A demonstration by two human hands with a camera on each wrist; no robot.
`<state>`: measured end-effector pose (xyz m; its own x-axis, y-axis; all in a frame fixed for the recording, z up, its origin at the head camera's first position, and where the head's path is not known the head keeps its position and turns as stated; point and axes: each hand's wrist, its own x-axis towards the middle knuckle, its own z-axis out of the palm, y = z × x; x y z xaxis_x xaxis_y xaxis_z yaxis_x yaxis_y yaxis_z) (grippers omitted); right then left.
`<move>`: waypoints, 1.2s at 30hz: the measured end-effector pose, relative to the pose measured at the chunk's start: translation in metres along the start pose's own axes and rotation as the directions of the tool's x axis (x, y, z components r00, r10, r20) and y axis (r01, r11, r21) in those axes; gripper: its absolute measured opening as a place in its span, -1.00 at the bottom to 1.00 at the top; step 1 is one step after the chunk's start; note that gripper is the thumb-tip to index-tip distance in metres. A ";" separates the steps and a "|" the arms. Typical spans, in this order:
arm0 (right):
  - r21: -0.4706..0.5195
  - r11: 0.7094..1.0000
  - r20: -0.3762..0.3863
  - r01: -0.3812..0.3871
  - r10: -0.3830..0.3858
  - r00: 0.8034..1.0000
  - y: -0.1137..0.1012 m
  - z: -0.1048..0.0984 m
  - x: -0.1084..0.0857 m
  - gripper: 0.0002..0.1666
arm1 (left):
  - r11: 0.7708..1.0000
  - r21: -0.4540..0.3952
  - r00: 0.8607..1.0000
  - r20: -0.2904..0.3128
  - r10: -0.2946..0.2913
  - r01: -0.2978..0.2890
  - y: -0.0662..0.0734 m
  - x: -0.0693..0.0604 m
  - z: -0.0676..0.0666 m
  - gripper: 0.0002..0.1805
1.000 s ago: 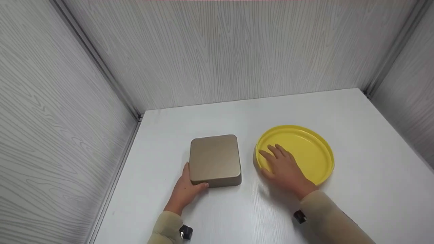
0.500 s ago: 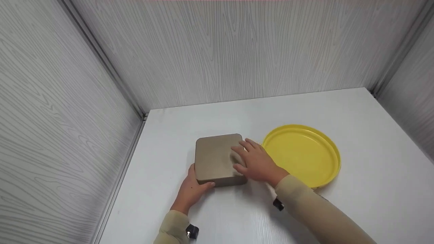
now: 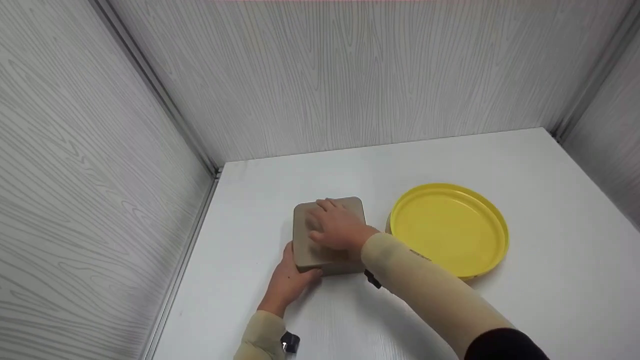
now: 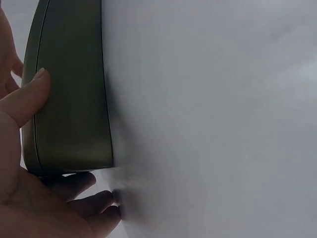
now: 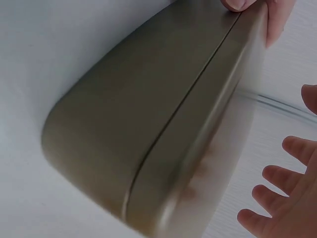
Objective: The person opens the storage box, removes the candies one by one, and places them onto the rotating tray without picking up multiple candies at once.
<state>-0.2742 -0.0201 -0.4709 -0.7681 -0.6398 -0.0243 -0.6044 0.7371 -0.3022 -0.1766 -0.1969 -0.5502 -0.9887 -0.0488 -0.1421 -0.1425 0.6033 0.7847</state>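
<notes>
A closed bronze-coloured square metal tin (image 3: 307, 256) lies on the white tabletop in the head view. My left hand (image 3: 287, 277) grips its near left corner, thumb on the front side and fingers along the left side. In the left wrist view that thumb presses across the seam between lid and body of the tin (image 4: 74, 114). Over the lid hovers my right hand (image 3: 340, 229), its fingers spread. The right wrist view shows a gap between the right hand (image 5: 292, 198) and the lid, where the fingers are reflected.
To the right of the tin a round yellow tray (image 3: 450, 230) with a raised rim sits on the table (image 3: 545, 225). Light wood-grain panels (image 3: 350, 75) enclose the table at the back and both sides.
My right hand has moved left from above the yellow tray to above the tin's lid. The left hand keeps its grip on the tin; the whole view has shifted slightly.
</notes>
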 end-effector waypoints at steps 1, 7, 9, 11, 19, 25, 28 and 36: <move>-0.002 1.000 0.007 0.008 -0.008 1.000 -0.002 0.000 0.004 -0.27 | 1.000 -0.007 1.000 -0.003 -0.006 0.006 0.000 -0.001 0.000 0.20; -0.011 1.000 0.044 -0.006 0.006 0.999 -0.009 0.000 0.027 -0.27 | 0.999 -0.038 1.000 0.013 -0.014 0.014 0.002 -0.005 0.002 0.26; -0.028 0.999 0.048 -0.025 0.026 0.998 -0.009 0.001 0.032 -0.27 | 0.999 -0.043 1.000 0.019 -0.015 0.016 0.004 -0.005 0.004 0.28; -0.040 0.998 0.051 -0.052 0.054 0.997 -0.009 0.001 0.036 -0.25 | 0.999 -0.045 1.000 0.019 -0.015 0.016 0.007 -0.005 0.006 0.29; -0.048 0.994 0.119 -0.097 0.102 0.988 -0.017 0.004 0.045 -0.20 | 0.999 -0.028 0.999 0.029 -0.025 0.025 0.008 -0.014 0.009 0.29; -0.161 0.984 0.139 -0.072 0.095 0.986 -0.031 0.011 0.052 -0.22 | 0.999 -0.009 0.999 0.015 -0.049 0.049 0.003 -0.023 0.007 0.31; -0.208 0.974 0.121 -0.087 0.114 0.986 -0.034 0.012 0.057 -0.27 | 0.999 0.006 0.999 0.008 -0.035 0.035 0.003 -0.025 0.007 0.31; -0.247 0.961 0.106 -0.122 0.152 0.983 -0.035 0.015 0.062 -0.35 | 0.998 0.058 0.999 0.003 -0.036 0.036 0.005 -0.027 0.012 0.31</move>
<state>-0.2977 -0.0887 -0.4760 -0.8241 -0.5400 -0.1708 -0.5398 0.8402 -0.0519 -0.1502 -0.1835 -0.5496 -0.9827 -0.0680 -0.1724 -0.1751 0.6461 0.7429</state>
